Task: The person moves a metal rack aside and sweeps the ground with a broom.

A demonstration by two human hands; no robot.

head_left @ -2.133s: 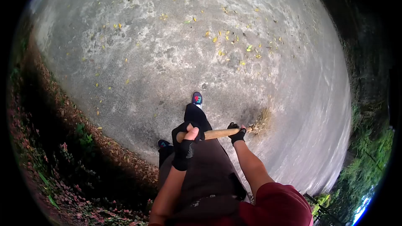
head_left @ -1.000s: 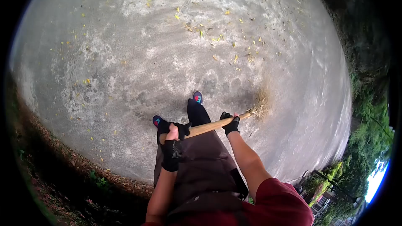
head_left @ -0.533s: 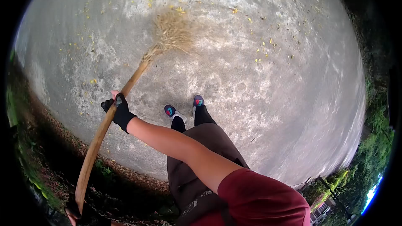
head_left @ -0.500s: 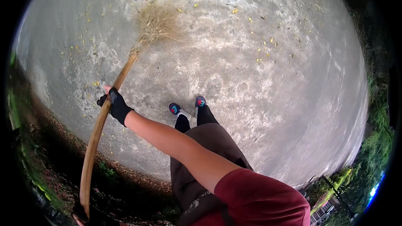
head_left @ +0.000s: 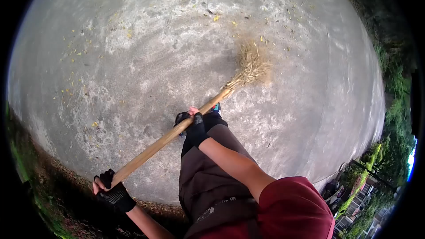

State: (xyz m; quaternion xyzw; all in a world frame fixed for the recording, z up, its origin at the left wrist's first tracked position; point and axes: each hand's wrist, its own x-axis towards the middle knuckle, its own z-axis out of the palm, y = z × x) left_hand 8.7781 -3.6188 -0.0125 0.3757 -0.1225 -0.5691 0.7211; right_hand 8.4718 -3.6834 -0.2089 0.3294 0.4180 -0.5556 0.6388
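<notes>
A twig broom [head_left: 152,148] with a long wooden handle runs diagonally from the lower left to the upper right. Its bristle head [head_left: 253,67] rests on the concrete, slightly smeared by motion. My left hand [head_left: 111,190], in a black fingerless glove, is closed round the handle's end. Farther up the handle, my right hand [head_left: 193,124], gloved alike, grips it in front of my legs. Part of one shoe [head_left: 216,107] shows beyond the handle; the other is mostly hidden behind the right hand.
Grey concrete ground [head_left: 296,115] stretches ahead, with scattered yellow leaves [head_left: 216,18] beyond and beside the broom head. A planted strip with brown litter [head_left: 57,172] borders the lower left. Green shrubs [head_left: 394,119] line the right edge.
The broom head has swung from the upper left to the right and nearer me. My right hand moved right with the handle; my left hand rose into fuller view.
</notes>
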